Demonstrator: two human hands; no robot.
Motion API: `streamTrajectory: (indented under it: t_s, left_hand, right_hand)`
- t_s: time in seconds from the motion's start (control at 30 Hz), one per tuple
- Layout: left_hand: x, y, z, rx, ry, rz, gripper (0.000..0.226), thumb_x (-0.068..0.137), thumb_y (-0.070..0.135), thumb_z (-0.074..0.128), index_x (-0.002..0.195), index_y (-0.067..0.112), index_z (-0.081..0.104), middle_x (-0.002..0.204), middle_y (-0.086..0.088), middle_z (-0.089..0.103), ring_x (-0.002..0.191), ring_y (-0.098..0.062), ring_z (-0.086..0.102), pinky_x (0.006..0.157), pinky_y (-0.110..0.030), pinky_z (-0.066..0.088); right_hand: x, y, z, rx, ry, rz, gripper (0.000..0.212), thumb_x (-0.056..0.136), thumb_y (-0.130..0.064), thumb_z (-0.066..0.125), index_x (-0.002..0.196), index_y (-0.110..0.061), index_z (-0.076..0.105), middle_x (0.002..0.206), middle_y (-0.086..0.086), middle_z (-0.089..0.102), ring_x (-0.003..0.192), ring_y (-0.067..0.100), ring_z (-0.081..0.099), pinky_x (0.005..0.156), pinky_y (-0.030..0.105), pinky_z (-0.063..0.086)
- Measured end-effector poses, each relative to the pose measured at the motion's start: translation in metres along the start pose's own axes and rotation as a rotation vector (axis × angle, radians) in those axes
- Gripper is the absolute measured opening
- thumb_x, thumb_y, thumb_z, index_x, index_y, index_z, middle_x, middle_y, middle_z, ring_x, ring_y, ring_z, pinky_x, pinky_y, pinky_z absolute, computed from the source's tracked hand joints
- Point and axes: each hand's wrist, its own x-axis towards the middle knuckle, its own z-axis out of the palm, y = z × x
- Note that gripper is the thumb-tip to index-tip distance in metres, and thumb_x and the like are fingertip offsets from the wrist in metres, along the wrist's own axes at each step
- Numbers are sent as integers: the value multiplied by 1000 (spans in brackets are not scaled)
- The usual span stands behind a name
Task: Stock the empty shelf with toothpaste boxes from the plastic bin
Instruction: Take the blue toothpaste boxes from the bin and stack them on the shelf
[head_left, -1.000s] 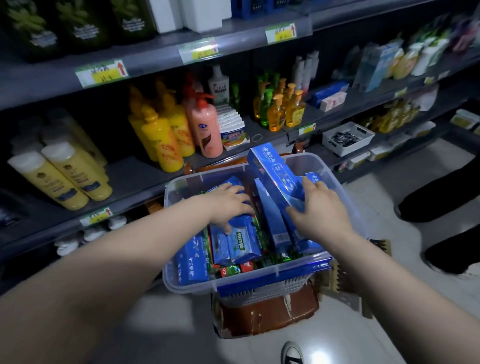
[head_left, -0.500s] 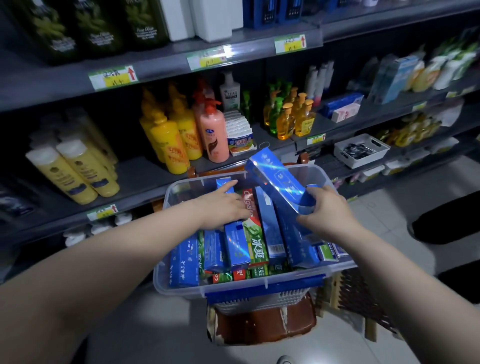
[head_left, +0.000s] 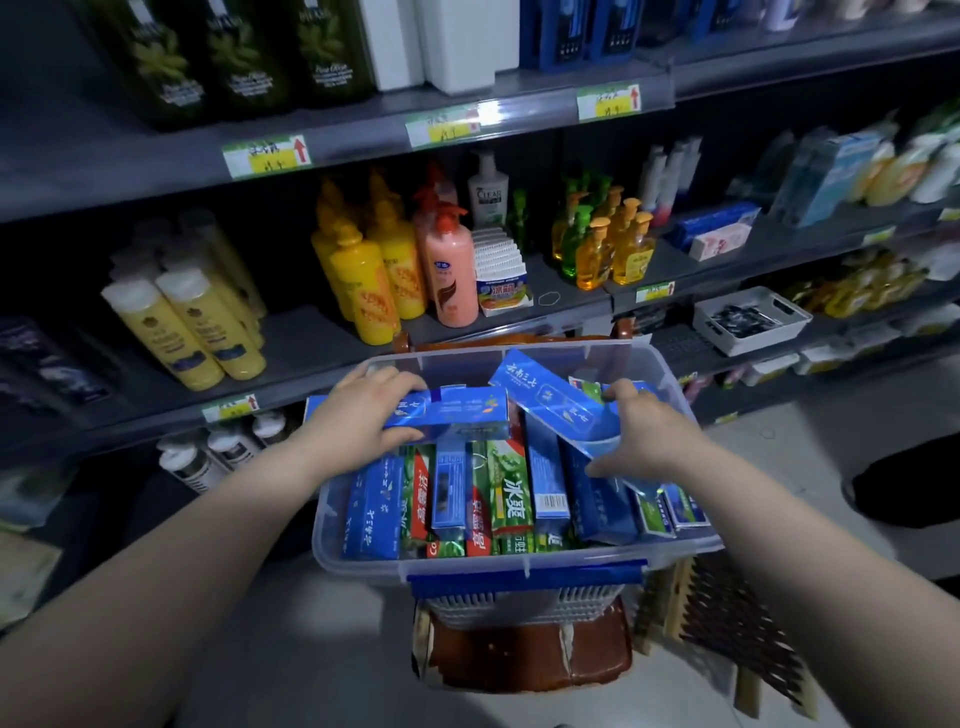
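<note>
Both bare forearms reach in from 7 and 5 o'clock and meet over a clear plastic bin (head_left: 358, 569) at the centre of the view. The left hand (head_left: 363, 418) lies palm down at the bin's 10 o'clock. Its fingers are curled over the far edge of a long blue toothpaste box (head_left: 460, 415) and the thumb is tucked under the near edge, so the box is clamped and lies level, crosswise over the others. The right hand (head_left: 647, 441), at the bin's 2 o'clock, has its wrist bent inward. Its fingers are hooked over the top and its thumb pressed below a glossy blue toothpaste box (head_left: 550, 400), gripping that box at a slant with the free end raised toward 11 o'clock. Below both hands the packed toothpaste boxes (head_left: 506, 499), blue, green and red, stand on end in rows inside the bin. The bin sits on a white ribbed basket (head_left: 524, 605), which rests on a brown cracked stool (head_left: 519, 654). At 12 o'clock beyond the bin runs a dark grey shelf (head_left: 301, 345) carrying yellow bottles (head_left: 363, 283) and a pink pump bottle (head_left: 454, 270).
</note>
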Motion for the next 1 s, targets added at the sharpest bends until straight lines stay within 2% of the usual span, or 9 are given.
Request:
streamTrajectory:
  t_s: [0.1,0.23,0.33,0.47,0.6,0.7,0.8,0.9,1.0]
  left_hand:
    - [-12,6,4,-37,33,-65,50,81,38,71,124,19,52,118,-3,58,109,-25,54,94,-36,39]
    - [-32,17,-2,-87,78,-199,47,82,36,70,122,20,51,114,0,61,104,-22,57,85,-34,42]
    - [-57,23,-11,-197,147,-370,45,84,34,69,122,22,49,115,2,61,103,-20,57,84,-36,46]
    - [-102,29,-30,-356,269,-589,40,83,29,69,118,22,51,105,4,63,93,-17,60,80,-34,47]
    - [-158,32,-49,-461,430,-807,34,81,24,72,109,27,53,92,14,59,86,-8,55,75,-22,36]
    - [-206,33,-59,-509,519,-902,32,79,25,73,104,31,54,92,16,63,84,-5,59,73,-20,38]
    - [-260,35,-70,-462,559,-992,29,80,27,72,101,33,53,88,18,61,81,-5,57,66,-11,37]
    - [-323,39,-84,-331,582,-1075,30,80,30,71,105,31,53,91,16,62,89,-13,58,76,-26,41]
    - [-395,47,-99,-67,567,-1142,40,79,35,71,115,25,56,108,5,65,103,-22,58,92,-36,38]
  right_hand:
    - [1,-1,-2,-24,-44,-36,95,68,-51,78,144,-24,27,144,5,37,114,25,54,89,35,48]
    - [7,-4,-4,101,-58,-78,54,84,-48,63,126,-20,45,114,-1,55,91,18,58,76,32,50]
    - [10,-14,-12,210,-74,-103,46,86,-38,65,121,-14,49,111,2,56,91,20,57,75,31,47]
    - [10,-46,-27,469,-50,-219,29,79,-31,75,99,-19,57,98,3,63,89,22,61,82,39,48]
    - [-5,-102,-29,753,-132,-377,21,79,-13,75,89,-11,56,85,5,66,68,14,59,62,28,44]
    - [-29,-146,-15,871,-192,-455,19,80,-6,72,87,-10,55,79,4,63,62,14,57,51,20,45]
    - [-57,-187,7,877,-214,-565,21,79,-6,73,78,-14,54,73,1,61,58,10,57,52,17,45]
    - [-92,-230,29,847,-286,-661,21,78,-8,75,85,-12,56,77,2,63,63,14,60,59,25,48]
    - [-139,-278,53,820,-354,-766,23,77,-5,75,88,-11,57,75,-1,62,59,8,59,56,20,47]
